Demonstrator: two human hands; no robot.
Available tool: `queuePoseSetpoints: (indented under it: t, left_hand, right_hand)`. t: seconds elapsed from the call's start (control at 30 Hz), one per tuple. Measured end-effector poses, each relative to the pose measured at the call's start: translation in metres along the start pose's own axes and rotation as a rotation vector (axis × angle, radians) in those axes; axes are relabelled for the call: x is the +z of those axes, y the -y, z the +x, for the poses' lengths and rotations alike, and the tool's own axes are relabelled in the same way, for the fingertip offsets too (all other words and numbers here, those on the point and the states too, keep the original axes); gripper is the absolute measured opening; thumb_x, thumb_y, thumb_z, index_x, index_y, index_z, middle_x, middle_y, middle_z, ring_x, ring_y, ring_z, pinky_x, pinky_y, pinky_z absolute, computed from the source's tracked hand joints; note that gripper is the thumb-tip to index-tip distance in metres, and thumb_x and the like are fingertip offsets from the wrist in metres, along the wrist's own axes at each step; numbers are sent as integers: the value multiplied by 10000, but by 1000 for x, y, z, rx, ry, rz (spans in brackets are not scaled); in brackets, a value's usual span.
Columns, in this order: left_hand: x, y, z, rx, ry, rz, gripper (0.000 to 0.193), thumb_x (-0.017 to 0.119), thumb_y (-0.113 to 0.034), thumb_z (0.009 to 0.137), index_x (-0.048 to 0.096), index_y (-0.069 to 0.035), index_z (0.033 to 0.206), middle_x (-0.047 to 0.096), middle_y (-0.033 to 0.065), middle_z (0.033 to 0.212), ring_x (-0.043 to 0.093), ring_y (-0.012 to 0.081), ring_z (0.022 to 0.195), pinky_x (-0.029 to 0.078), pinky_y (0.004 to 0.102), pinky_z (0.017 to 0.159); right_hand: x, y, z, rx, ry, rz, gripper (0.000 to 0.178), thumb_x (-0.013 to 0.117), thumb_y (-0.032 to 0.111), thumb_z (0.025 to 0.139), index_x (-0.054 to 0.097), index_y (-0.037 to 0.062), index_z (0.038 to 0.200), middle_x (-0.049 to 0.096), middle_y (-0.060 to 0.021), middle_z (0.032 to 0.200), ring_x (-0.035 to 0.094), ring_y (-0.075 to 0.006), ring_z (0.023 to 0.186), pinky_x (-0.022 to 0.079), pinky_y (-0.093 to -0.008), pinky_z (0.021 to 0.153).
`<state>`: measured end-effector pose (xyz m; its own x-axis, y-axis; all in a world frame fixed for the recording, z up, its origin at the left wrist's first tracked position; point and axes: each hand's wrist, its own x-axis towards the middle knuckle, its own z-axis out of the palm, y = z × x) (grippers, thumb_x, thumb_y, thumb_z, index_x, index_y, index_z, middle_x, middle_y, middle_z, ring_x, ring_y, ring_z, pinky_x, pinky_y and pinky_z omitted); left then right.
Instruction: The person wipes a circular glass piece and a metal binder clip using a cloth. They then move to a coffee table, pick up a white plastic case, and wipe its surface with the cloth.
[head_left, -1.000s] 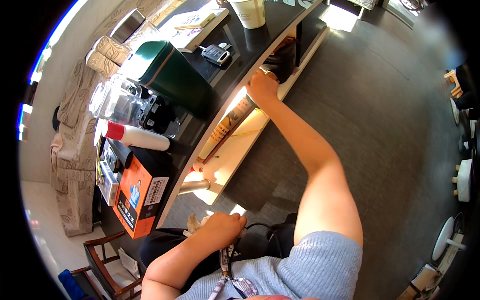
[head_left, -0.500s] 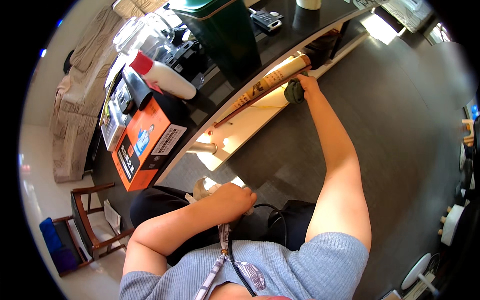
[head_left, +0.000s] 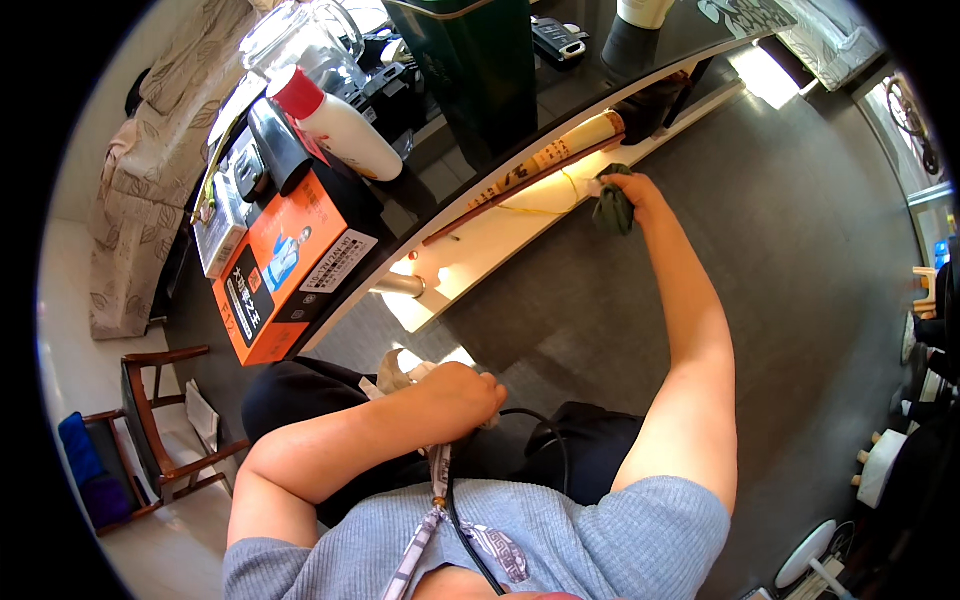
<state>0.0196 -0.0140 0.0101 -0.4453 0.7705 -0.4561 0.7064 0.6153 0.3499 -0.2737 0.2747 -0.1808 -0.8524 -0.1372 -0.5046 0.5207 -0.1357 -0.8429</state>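
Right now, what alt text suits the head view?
A person's right hand holds a dark green bundle near a pale shelf beneath a black table; the left hand is near beige material. An orange box lies on the table.

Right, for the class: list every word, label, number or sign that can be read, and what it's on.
I won't copy wording; print stands here:
Orange and black box: large characters and numerals readable, smallest print too small.
White label on that box: one bold line, rest blurred.
Yellow tube: dark characters, small ones too blurred.
White bottle: marks too blurred.
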Motion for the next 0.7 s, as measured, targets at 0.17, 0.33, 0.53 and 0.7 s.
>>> queuePoseSetpoints:
  t: [0.17, 0.33, 0.53, 0.7]
  left_hand:
    - [12, -2, 1, -11, -72, -12, 183, 680, -140, 699, 607, -32, 828, 614, 114, 752, 667, 277, 673, 514, 379, 557]
    - [15, -1, 1, 3, -53, -69, 192, 634, -141, 737, 570, -25, 876, 603, 110, 781, 659, 280, 678, 515, 385, 565]
    - [17, -3, -6, 21, -86, -60, 183, 625, -152, 748, 579, -26, 872, 605, 108, 766, 658, 282, 677, 514, 388, 576]
    - [25, -3, -6, 55, -126, -72, 190, 624, -173, 751, 589, -27, 868, 601, 105, 751, 655, 271, 670, 506, 377, 564]
  right_hand:
    - [36, -7, -27, 36, 84, 6, 176, 729, 47, 775, 663, -36, 915, 670, -106, 769, 658, -200, 655, 545, -325, 596]
    - [62, -2, -61, 186, 507, -328, 511, 672, -7, 758, 530, 40, 1247, 640, -120, 816, 649, -210, 721, 543, -326, 645]
    - [75, -11, -39, 89, 511, -857, 691, 704, 40, 697, 482, 97, 1349, 625, -137, 1033, 639, -237, 887, 531, -342, 769]
    - [61, -4, 14, -122, 115, -1111, 722, 712, 161, 680, 483, 70, 1359, 625, -185, 1158, 627, -269, 985, 507, -358, 826]
